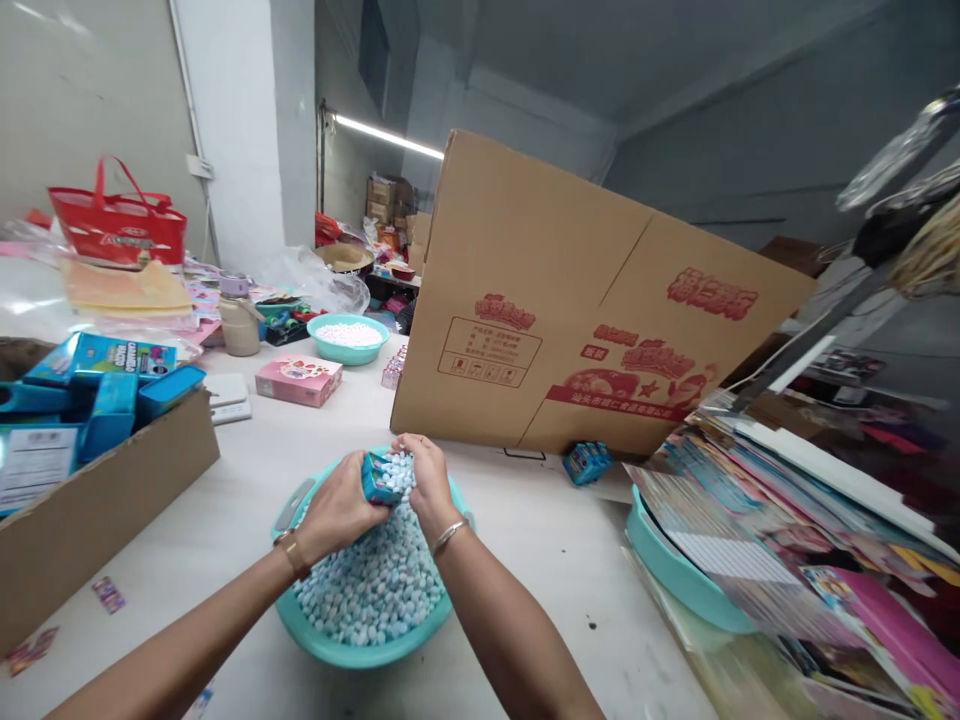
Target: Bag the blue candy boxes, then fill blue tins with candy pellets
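A teal basin (315,640) full of small pale blue-white candies (375,590) sits on the white table in front of me. My left hand (337,505) is closed round a small blue box (377,478) held over the basin. My right hand (429,478) is cupped against the box's open top, with candies heaped between the two hands. A gold bracelet circles my left wrist and a silver bangle my right.
A big cardboard carton (570,320) stands just behind the basin. A carton of blue boxes (90,440) lies left. A second teal bowl (349,338), a pink box (298,380) and a red bag (120,225) stand farther back. Printed sheets (780,540) are piled right.
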`<state>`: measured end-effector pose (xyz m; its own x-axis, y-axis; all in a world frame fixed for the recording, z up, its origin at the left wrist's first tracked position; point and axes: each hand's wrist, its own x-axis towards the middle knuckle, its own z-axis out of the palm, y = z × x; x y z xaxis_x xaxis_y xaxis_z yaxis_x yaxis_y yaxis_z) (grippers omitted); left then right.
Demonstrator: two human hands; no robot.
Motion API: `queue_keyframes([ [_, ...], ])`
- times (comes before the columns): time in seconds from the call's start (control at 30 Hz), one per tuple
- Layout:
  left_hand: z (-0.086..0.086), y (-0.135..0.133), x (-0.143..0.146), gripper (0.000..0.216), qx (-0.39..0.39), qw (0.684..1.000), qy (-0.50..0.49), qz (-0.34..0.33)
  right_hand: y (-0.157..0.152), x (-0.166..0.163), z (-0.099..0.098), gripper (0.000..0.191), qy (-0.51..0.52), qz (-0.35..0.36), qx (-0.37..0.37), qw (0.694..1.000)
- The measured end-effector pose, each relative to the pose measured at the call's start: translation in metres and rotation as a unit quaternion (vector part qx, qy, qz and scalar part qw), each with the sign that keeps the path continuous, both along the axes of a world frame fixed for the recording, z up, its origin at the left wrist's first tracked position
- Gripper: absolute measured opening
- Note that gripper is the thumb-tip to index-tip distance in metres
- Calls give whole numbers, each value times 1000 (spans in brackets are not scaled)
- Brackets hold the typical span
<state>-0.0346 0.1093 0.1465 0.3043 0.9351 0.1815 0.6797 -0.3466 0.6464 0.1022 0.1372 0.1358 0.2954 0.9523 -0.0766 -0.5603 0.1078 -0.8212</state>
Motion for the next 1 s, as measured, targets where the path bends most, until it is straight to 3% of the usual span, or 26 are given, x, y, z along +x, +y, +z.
queue_keyframes([
  [0.5,1,1,4,47,19,1000,21,11,3,-6,-1,16,-53,-29,-17,998],
  [1.0,6,-2,12,45,6,999,-31,18,-5,6,16,19,-68,2,3,998],
])
